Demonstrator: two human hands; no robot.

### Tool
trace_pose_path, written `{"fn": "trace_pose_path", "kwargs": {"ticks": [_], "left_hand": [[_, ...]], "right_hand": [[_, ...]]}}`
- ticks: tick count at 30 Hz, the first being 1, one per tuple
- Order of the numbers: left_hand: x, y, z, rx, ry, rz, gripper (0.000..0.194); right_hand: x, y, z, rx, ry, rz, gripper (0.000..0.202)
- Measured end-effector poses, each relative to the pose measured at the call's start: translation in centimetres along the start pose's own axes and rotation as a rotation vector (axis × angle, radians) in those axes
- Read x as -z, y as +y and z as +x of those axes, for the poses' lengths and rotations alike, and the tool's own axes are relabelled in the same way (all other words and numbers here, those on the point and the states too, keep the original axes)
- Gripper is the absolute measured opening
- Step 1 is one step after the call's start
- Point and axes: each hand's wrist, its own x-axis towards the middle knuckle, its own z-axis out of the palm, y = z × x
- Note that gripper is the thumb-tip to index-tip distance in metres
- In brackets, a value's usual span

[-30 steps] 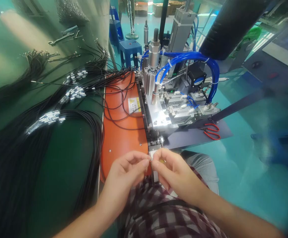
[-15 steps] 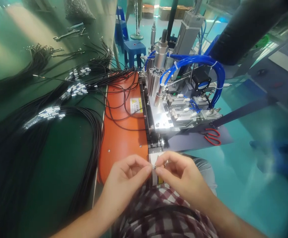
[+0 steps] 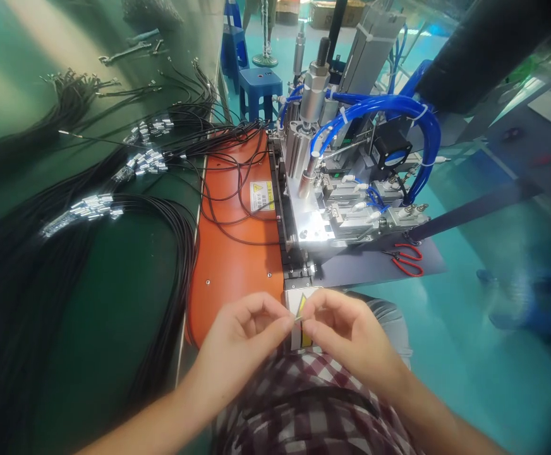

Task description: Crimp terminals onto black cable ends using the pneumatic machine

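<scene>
My left hand (image 3: 256,328) and my right hand (image 3: 339,322) meet just in front of my body, thumb and forefinger of each pinched together. Between the fingertips sits a tiny metal piece (image 3: 298,319), too small for me to tell its kind; both hands seem to grip it. Below and behind the fingers is a white end block (image 3: 299,297) with a yellow warning mark. The orange cover (image 3: 237,265) lies to the left of it, with black cables (image 3: 228,215) looped across its far part.
A machine with metal cylinders (image 3: 314,95) and blue air hoses (image 3: 384,104) stands ahead. Red-handled pliers (image 3: 408,259) rest on the grey board at right. Cable bundles with silvery ends (image 3: 95,207) cover the green table at left. A blue stool (image 3: 260,85) stands beyond.
The fingertips have shifted slightly and the small piece shows at a different slant. My right hand sits a little farther right. The surroundings have shifted slightly with my head.
</scene>
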Motion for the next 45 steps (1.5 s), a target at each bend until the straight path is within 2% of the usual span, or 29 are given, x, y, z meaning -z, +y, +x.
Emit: {"fn": "trace_pose_path", "kwargs": {"ticks": [6,10,22,29,45], "left_hand": [[-0.03,-0.03,0.02,0.004,0.002,0.012,0.024],[0.02,-0.08,0.04,0.002,0.002,0.007,0.024],[0.03,-0.23,0.26,-0.002,0.001,0.004,0.023],[0.05,-0.43,0.2,-0.014,0.004,-0.008,0.02],[-0.11,-0.09,0.26,-0.019,-0.01,0.035,0.022]], "right_hand": [[-0.45,0.08,-0.02,0.067,0.061,-0.041,0.01],[-0.57,0.22,-0.02,0.088,0.056,-0.042,0.006],[-0.58,0.27,0.17,0.082,0.088,-0.018,0.006],[-0.65,0.45,0.09,0.114,0.123,-0.083,0.005],[-0.35,1.01,0.24,0.055,0.077,0.026,0.013]]}}
